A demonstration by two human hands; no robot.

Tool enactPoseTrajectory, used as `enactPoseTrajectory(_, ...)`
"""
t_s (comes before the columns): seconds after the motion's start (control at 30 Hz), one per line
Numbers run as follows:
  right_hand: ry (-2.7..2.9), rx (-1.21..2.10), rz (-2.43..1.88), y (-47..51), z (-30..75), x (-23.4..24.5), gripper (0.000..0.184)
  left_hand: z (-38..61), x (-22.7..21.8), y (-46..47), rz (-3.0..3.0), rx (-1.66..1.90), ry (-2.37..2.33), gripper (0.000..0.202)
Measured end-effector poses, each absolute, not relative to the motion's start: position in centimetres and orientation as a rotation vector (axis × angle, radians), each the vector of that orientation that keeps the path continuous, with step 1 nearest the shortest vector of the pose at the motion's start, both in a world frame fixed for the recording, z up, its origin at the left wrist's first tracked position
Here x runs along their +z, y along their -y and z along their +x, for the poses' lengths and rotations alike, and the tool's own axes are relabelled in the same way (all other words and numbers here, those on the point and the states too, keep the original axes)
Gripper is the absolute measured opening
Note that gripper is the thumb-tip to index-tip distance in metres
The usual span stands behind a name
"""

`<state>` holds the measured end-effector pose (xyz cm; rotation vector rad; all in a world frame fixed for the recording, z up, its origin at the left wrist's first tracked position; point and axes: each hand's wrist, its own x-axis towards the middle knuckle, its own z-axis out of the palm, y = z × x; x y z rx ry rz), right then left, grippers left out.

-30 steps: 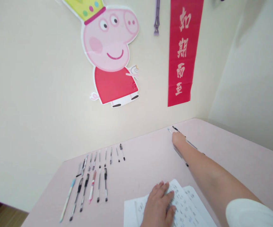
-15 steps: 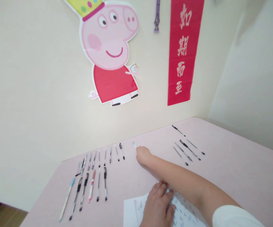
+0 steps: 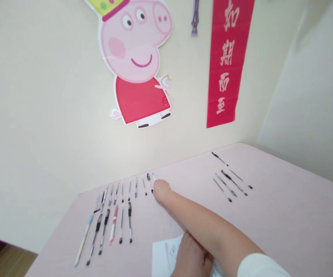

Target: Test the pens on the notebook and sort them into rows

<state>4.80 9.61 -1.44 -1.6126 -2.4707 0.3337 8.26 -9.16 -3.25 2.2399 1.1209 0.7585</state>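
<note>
My right hand [image 3: 162, 190] reaches to the far side of the table, its fingers closed on a slim pen [image 3: 154, 176]. Only the pen's pale blue and white end shows past the hand. Just left of it lies a black-capped pen [image 3: 149, 182], the right-hand one of a back row of several pens. My left hand [image 3: 190, 256] rests flat on white paper [image 3: 158, 258] covered in handwriting at the near edge. My right forearm hides part of that hand's fingers.
A front row holds several pens, among them a pink pen [image 3: 114, 225] and a cream pen with a blue end [image 3: 83, 241]. Several more pens, one with a black grip [image 3: 234, 182], lie apart at the right. The wall [image 3: 54, 115] rises behind the pink table [image 3: 189, 169].
My right hand has moved left with the pen, close to the end of the back row. My left hand stays on the paper, now more covered by my right forearm.
</note>
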Motion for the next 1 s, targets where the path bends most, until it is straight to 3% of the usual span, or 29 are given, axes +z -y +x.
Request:
enactPoseTrajectory(0.37,2.335,0.326,-1.679,-9.0,7.9,-0.4,0.033,7.9,-2.4,9.2,2.242,0.614,-1.123,0.041)
enactPoseTrajectory(0.8,2.171,0.159,-2.194,-5.6,25.9,2.4,0.028,7.6,-2.2,9.5,2.249,0.417,-1.241,0.042)
enactPoseTrajectory(1.0,2.187,0.131,-2.278,-3.2,28.3,0.5,0.043,7.8,-1.8,9.6,2.273,0.379,-1.262,0.042)
